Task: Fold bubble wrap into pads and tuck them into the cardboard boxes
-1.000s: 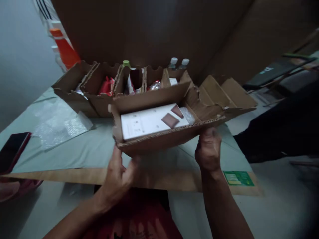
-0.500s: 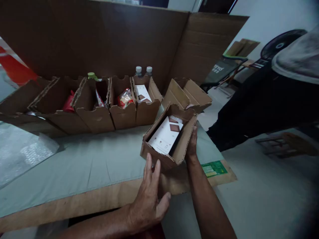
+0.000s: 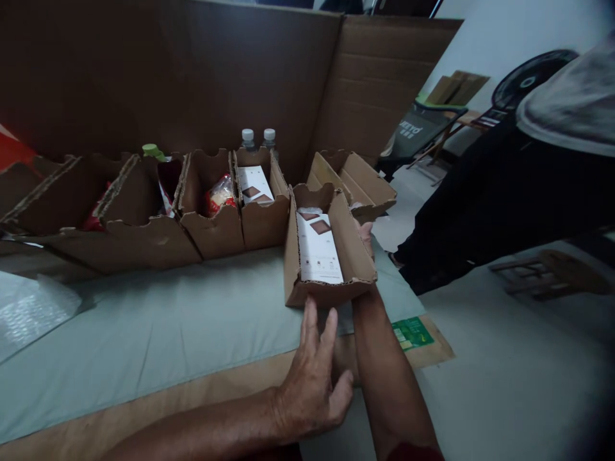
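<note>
A cardboard box [image 3: 359,246] with a white printed carton [image 3: 321,259] inside stands at the right end of a row of similar boxes, its front end turned towards me. At the box's right side, my right hand [image 3: 366,235] grips it, with most of the fingers hidden behind the wall. My left hand [image 3: 314,384] has its fingers stretched out and apart, the fingertips at the lower front edge of the box. Whether they press on it I cannot tell.
Other cardboard boxes hold another white carton [image 3: 255,184] and a red-and-clear food packet [image 3: 221,196]. Two capped bottles [image 3: 248,138] stand behind. More boxes [image 3: 368,182] sit at back right, before a tall cardboard panel [image 3: 216,77]. Bubble wrap [image 3: 36,314] lies left; a person [image 3: 480,192] stands right.
The box with the white carton has swung round to line up with the row, closer to its right end. My left hand has followed, staying by its front edge.
</note>
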### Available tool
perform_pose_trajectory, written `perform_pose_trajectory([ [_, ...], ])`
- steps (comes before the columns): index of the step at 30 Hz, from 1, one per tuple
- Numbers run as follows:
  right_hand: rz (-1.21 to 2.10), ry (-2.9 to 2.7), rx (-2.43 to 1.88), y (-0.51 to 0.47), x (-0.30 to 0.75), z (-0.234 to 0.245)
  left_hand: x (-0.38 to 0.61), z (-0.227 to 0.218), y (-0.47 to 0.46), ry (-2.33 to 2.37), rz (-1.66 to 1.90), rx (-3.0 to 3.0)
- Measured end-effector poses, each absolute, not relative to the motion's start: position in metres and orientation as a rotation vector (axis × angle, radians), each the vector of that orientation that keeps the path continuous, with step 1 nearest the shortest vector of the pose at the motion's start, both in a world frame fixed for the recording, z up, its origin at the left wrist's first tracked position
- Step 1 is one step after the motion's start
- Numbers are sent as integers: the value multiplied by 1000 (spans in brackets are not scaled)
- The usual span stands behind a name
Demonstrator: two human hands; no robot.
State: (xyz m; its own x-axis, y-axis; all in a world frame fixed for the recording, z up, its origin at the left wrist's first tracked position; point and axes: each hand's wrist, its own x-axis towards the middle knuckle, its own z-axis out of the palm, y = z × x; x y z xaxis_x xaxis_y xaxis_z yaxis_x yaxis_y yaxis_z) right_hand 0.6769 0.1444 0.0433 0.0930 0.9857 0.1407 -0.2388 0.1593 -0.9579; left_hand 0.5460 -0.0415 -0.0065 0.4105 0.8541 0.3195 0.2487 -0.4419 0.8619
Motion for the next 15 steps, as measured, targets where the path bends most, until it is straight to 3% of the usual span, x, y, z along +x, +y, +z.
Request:
perform_pose_trajectory([
  [15, 741, -1089, -1157, 100, 728, 20, 587, -19, 68, 1039, 1121, 1918],
])
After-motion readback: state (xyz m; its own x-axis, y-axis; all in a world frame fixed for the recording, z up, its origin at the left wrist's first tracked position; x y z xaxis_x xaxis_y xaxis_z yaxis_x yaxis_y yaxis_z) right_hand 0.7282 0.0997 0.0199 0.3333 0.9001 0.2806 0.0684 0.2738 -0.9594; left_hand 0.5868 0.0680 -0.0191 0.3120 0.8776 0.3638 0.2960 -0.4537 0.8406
